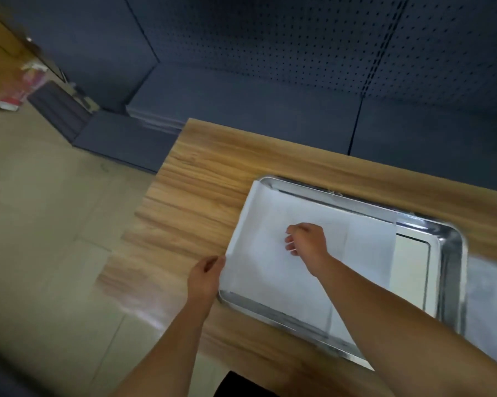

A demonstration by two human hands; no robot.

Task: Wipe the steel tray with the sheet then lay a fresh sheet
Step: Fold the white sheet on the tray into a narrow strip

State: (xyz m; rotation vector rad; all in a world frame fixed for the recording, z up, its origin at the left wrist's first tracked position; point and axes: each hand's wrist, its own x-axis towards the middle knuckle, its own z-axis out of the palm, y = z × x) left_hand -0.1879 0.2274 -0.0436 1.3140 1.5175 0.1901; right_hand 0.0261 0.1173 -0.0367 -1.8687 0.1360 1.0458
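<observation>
A shiny steel tray (450, 270) lies on the wooden table (201, 179). A white sheet (273, 270) covers most of the tray's floor and laps over its left rim; the right strip of the tray floor is bare. My left hand (205, 275) holds the sheet's left edge at the tray's left rim, thumb on top. My right hand (307, 239) rests on the middle of the sheet with its fingers curled down against the paper; whether it pinches the paper is unclear.
More pale sheet material (491, 296) lies on the table right of the tray. The table's left edge drops to a tiled floor (40, 224). Dark pegboard shelving (270, 53) stands behind the table. Red and white clutter (17, 90) lies on the floor far left.
</observation>
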